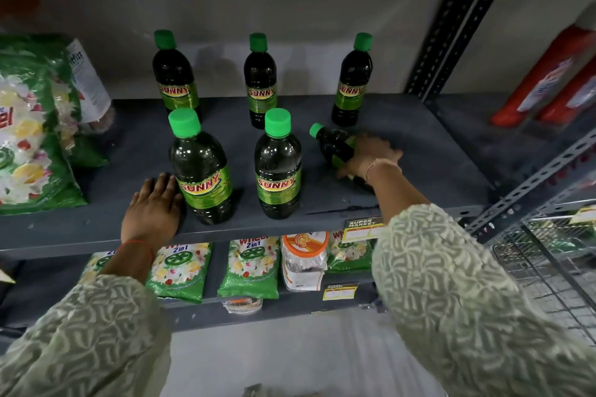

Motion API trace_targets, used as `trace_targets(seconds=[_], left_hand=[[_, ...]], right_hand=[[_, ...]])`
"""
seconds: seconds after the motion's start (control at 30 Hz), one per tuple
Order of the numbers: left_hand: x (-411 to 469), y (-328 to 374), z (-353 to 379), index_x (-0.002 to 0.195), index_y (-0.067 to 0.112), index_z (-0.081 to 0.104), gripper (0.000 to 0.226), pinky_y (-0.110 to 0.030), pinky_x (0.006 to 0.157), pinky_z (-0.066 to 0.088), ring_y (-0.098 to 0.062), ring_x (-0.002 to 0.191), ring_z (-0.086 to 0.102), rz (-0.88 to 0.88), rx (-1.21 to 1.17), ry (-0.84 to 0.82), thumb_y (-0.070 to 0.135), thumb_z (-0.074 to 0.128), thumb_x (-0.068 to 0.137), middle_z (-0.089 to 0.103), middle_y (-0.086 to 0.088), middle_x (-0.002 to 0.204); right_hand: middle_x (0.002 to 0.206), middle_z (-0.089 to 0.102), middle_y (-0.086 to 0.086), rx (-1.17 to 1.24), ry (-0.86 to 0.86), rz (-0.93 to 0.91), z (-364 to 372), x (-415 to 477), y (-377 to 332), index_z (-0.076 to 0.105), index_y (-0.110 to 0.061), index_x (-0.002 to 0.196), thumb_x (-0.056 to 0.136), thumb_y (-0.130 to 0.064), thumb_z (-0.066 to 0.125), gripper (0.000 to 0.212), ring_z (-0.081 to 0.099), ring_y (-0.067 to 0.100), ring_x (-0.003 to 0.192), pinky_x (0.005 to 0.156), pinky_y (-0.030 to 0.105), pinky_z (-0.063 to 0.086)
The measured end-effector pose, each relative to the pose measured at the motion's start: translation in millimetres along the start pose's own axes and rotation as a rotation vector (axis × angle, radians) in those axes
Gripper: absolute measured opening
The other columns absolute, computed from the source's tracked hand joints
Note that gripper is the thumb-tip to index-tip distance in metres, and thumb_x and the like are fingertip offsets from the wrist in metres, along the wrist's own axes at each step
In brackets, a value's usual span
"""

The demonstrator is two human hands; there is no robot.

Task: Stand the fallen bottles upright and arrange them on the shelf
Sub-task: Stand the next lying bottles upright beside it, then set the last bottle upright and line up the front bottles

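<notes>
Grey metal shelf (419,145) holds six dark bottles w/ green caps and green "SUNNY" labels. Five stand upright: back row has back-left bottle (175,77), back-middle bottle (260,80) and back-right bottle (352,80); front row has front-left bottle (201,171) and front-middle bottle (278,167). Sixth one, the fallen bottle (335,145), lies on its side at front right of the shelf, cap pointing left and twd the back, just in front of the back-right bottle. Right hand (371,155) is laid over the fallen bottle's body, fingers wrapped around it, so it's gripping that bottle; hand is motion-blurred. Left hand (153,206) rests flat, palm down, fingers spread and holding nothing, on the shelf's front edge, touching the base of the front-left bottle. Both arms in pale patterned sleeves. Green detergent bag (29,138) sits at the shelf's left end; red bottles (548,77) lean on the next shelf unit to the right. Lower shelf carries green "2in1" packets (248,267).
</notes>
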State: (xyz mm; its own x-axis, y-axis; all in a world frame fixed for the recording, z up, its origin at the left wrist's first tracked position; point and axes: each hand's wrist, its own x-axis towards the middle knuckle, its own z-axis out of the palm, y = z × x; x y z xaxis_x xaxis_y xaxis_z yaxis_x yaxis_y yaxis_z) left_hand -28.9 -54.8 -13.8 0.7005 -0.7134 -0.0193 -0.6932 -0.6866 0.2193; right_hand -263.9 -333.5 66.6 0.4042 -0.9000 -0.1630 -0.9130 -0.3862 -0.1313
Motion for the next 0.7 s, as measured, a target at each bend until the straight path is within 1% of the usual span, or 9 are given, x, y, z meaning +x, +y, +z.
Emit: trace_targets(seconds=[0.1,0.17,0.27,0.37,0.43,0.53,0.57,0.63,0.7], left_hand=[[0,0,0,0.137,0.010,0.033,0.047,-0.051,0.112,0.026,-0.036,0.137,0.026,-0.002,-0.018,0.020,0.023,0.036,0.092,0.035,-0.016,0.147],[-2,2,-2,0.140,0.012,0.028,0.052,-0.048,0.114,0.022,-0.033,0.140,0.022,-0.013,-0.041,0.025,0.029,0.027,0.091,0.030,-0.013,0.151],[-4,5,-5,0.141,0.013,0.025,0.068,-0.046,0.115,0.019,-0.032,0.142,0.019,-0.024,-0.062,0.017,0.037,0.016,0.078,0.027,-0.012,0.153],[-3,5,-5,0.141,0.013,0.025,0.070,-0.047,0.115,0.020,-0.033,0.141,0.019,-0.028,-0.041,0.010,0.037,0.016,0.076,0.028,-0.013,0.152],[-2,3,-3,0.140,0.012,0.028,0.069,-0.049,0.113,0.023,-0.036,0.138,0.023,-0.018,-0.006,0.006,0.038,0.018,0.077,0.033,-0.016,0.149],[-1,0,-2,0.138,0.010,0.032,0.069,-0.052,0.111,0.026,-0.039,0.135,0.026,-0.007,0.030,-0.007,0.040,0.020,0.077,0.038,-0.020,0.145],[-1,0,-2,0.138,0.010,0.032,0.069,-0.052,0.111,0.026,-0.039,0.135,0.026,-0.009,0.033,-0.008,0.040,0.020,0.077,0.038,-0.020,0.145],[-1,1,-3,0.139,0.009,0.030,0.070,-0.052,0.112,0.025,-0.039,0.137,0.024,-0.006,0.039,-0.013,0.040,0.019,0.077,0.035,-0.019,0.147],[-1,1,-2,0.140,0.009,0.029,0.071,-0.051,0.112,0.023,-0.038,0.138,0.021,-0.002,0.048,-0.020,0.040,0.017,0.077,0.032,-0.018,0.149]], right_hand=[[0.128,0.051,0.015,0.220,0.199,0.014,6,-2,-7,0.039,-0.012,0.125,0.060,-0.038,0.080,0.081,0.043,0.034,0.121,0.096,0.050,0.034],[0.127,0.050,0.016,0.495,0.331,0.036,8,-3,-14,0.038,-0.010,0.121,0.060,-0.037,0.079,0.078,0.043,0.035,0.121,0.095,0.054,0.034],[0.123,0.051,0.015,0.896,0.468,0.047,19,-5,-25,0.039,-0.007,0.115,0.056,-0.038,0.082,0.079,0.045,0.035,0.118,0.096,0.056,0.039],[0.125,0.048,0.018,1.074,0.552,-0.035,37,-7,-25,0.039,-0.003,0.123,0.055,-0.030,0.085,0.087,0.043,0.034,0.121,0.102,0.050,0.038],[0.129,0.040,0.020,1.103,0.556,-0.056,44,-9,-23,0.035,-0.002,0.129,0.057,-0.025,0.084,0.091,0.038,0.033,0.123,0.104,0.034,0.032],[0.124,0.042,0.019,1.123,0.544,-0.111,46,-10,-21,0.037,-0.004,0.127,0.059,-0.020,0.082,0.084,0.043,0.023,0.111,0.092,0.017,0.031],[0.120,0.047,0.016,1.153,0.526,-0.131,46,-11,-19,0.039,-0.005,0.125,0.059,-0.018,0.081,0.079,0.047,0.019,0.105,0.091,0.020,0.038],[0.114,0.054,0.010,1.252,0.436,-0.147,48,-14,-14,0.038,-0.010,0.126,0.063,-0.012,0.077,0.075,0.054,0.019,0.100,0.091,0.036,0.049],[0.123,0.049,0.009,1.324,0.351,-0.171,51,-16,-9,0.029,-0.012,0.133,0.063,-0.012,0.075,0.083,0.052,0.021,0.110,0.098,0.041,0.046]])
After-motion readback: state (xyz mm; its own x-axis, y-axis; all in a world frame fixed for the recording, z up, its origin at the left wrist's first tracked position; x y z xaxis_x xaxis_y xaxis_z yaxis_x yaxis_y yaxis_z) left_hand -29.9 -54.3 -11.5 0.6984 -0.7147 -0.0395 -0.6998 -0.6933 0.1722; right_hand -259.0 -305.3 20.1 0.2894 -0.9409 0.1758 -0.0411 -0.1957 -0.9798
